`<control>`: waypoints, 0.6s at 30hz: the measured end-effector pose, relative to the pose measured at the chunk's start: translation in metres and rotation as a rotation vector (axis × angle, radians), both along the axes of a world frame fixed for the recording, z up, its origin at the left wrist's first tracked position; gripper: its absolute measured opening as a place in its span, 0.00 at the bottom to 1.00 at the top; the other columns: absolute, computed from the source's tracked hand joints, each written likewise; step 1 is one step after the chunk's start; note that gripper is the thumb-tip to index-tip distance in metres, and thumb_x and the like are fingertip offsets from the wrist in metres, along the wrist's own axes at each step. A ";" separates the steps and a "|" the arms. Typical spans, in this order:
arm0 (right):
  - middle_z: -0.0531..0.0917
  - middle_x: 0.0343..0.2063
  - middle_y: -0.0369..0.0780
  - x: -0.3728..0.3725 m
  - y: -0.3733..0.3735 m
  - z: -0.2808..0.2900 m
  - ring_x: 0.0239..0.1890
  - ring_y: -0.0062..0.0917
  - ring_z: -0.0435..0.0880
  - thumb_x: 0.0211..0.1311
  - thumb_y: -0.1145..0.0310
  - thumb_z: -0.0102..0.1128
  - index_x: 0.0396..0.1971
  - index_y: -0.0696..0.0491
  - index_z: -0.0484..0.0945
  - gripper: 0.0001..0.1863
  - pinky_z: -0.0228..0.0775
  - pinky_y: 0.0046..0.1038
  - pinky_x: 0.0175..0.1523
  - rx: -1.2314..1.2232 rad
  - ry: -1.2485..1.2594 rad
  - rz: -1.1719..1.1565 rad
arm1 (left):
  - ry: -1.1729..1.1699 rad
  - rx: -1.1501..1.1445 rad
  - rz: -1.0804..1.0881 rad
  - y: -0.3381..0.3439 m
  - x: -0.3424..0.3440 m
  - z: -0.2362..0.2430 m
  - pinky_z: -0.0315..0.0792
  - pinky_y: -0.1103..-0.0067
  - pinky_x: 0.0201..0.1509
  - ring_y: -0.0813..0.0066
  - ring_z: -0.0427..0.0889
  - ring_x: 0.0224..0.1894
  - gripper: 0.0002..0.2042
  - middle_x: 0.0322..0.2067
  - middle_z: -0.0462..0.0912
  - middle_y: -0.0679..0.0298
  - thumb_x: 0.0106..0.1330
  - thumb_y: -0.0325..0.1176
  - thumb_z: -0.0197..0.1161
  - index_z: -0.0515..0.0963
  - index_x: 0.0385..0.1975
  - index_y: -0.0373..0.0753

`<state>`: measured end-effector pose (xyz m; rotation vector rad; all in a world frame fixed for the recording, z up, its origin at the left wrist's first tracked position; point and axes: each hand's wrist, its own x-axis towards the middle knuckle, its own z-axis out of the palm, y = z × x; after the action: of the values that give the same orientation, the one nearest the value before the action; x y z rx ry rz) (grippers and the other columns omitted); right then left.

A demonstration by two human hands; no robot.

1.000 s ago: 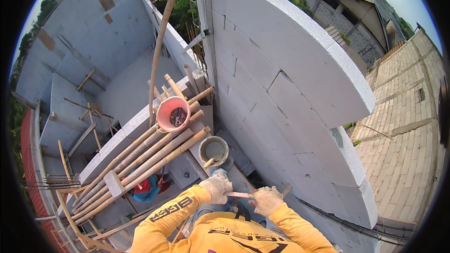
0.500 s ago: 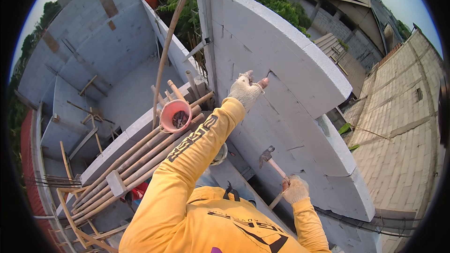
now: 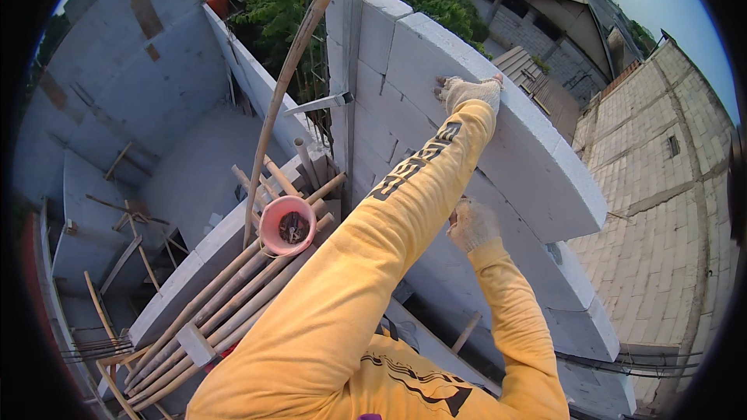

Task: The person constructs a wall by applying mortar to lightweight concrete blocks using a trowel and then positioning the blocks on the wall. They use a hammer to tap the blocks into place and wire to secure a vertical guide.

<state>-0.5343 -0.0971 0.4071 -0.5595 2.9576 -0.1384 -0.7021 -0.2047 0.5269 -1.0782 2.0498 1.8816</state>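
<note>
My left hand [image 3: 471, 93], in a pale knit glove with bare fingertips, rests against the upper part of the light grey block wall [image 3: 537, 179], by its top edge. Its fingers are spread apart. Lower down, my right hand [image 3: 475, 225], gloved the same way, is closed close to the wall face, behind the left forearm. The hammer it gripped a moment ago is hidden by the left sleeve. Both arms wear yellow sleeves.
A pink bucket [image 3: 288, 225] with small dark pieces in it sits on several bamboo poles [image 3: 233, 295]. A curved pole [image 3: 289, 62] and an upright metal post [image 3: 352, 54] stand by the wall's left end. A loose block [image 3: 195, 344] lies on the poles.
My left hand has moved up and right along the wall to its top edge. My right hand has risen toward the wall, and the hammer has gone out of sight behind the left arm.
</note>
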 end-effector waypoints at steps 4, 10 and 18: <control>0.84 0.37 0.45 -0.049 -0.050 0.001 0.37 0.41 0.85 0.64 0.63 0.56 0.35 0.54 0.79 0.10 0.77 0.39 0.42 0.020 -0.016 0.083 | -0.028 -0.002 0.059 -0.002 -0.014 -0.008 0.57 0.64 0.74 0.52 0.60 0.71 0.50 0.71 0.53 0.49 0.51 0.53 0.73 0.53 0.71 0.40; 0.84 0.37 0.45 -0.094 -0.080 0.001 0.37 0.41 0.85 0.63 0.63 0.57 0.36 0.54 0.79 0.10 0.77 0.39 0.43 -0.126 0.153 0.074 | -0.013 0.087 -0.005 -0.007 -0.002 0.012 0.58 0.65 0.74 0.53 0.60 0.71 0.50 0.71 0.53 0.49 0.50 0.51 0.75 0.54 0.70 0.39; 0.84 0.39 0.44 -0.095 -0.071 -0.014 0.38 0.41 0.85 0.62 0.63 0.58 0.36 0.54 0.80 0.10 0.77 0.38 0.44 -0.279 0.290 0.038 | -0.041 -0.018 0.153 0.003 -0.026 -0.006 0.55 0.68 0.75 0.60 0.53 0.74 0.56 0.72 0.53 0.52 0.43 0.54 0.78 0.52 0.71 0.40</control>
<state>-0.6297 -0.1681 0.3933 -0.7245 3.2277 -0.5134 -0.7276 -0.2015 0.5207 -1.3007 2.0184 1.8955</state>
